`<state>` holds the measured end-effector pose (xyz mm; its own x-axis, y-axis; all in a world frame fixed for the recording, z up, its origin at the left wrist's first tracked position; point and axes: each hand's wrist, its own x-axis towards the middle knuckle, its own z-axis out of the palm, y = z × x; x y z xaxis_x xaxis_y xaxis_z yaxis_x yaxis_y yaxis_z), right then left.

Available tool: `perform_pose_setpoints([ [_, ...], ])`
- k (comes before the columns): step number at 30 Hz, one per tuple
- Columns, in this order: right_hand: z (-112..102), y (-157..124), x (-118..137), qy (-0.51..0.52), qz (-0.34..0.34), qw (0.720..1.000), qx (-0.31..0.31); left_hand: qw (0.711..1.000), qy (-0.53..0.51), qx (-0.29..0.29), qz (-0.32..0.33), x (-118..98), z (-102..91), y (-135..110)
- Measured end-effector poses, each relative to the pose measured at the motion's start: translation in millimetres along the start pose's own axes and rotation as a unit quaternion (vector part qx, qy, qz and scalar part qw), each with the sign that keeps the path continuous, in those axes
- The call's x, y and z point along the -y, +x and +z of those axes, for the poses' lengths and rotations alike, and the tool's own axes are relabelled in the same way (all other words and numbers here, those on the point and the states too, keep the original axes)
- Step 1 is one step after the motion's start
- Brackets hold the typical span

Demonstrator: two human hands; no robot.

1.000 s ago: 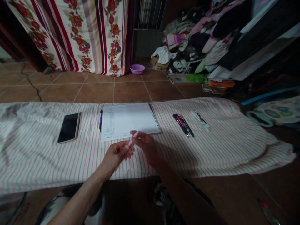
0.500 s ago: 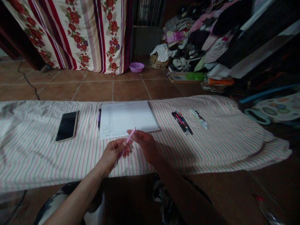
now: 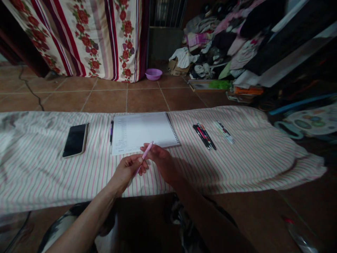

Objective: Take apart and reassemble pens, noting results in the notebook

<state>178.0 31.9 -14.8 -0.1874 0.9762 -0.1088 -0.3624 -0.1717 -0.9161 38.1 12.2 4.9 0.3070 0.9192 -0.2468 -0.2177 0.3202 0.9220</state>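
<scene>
A pink pen [image 3: 147,150] slants up to the right, pinched near its lower part between the thumb and fingers of my left hand [image 3: 131,168]. My right hand [image 3: 163,160] is close beside the pen's upper end, its fingers loosely bent and reaching behind it; whether they touch the pen is hard to tell. Just beyond both hands lies an open spiral notebook [image 3: 147,130], with printed lines along its left side and a blank white area. A dark purple pen [image 3: 111,131] rests along the notebook's left edge.
A striped cloth [image 3: 242,165] covers the low surface. On it lie a phone [image 3: 75,140] at left, several dark pens [image 3: 204,136] and some light-coloured pens [image 3: 223,131] at right. Beyond are a purple basin [image 3: 153,74], a floral curtain [image 3: 100,38] and piled clothes [image 3: 218,42].
My right hand's fingertips have shifted slightly left around the pen's upper end. My left hand keeps its hold, and the things on the cloth have stayed in place.
</scene>
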Motion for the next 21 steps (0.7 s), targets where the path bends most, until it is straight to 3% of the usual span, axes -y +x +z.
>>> perform_pose_setpoints([
  [6, 0.8, 0.1, 1.6, -0.005, 0.001, 1.000, -0.011, 1.000, 0.018, 0.009, 0.003, 0.6, -1.9, 0.2],
  [12, 2.1, -3.6, 3.4, -0.107, -0.001, 0.994, -0.037, 1.000, 0.021, 0.009, -0.001, 1.9, 0.0, -1.1],
  [21, -3.5, -0.1, 2.9, -0.013, -0.003, 1.000, -0.013, 1.000, 0.010, 0.008, -0.013, -0.2, -2.2, -1.2],
])
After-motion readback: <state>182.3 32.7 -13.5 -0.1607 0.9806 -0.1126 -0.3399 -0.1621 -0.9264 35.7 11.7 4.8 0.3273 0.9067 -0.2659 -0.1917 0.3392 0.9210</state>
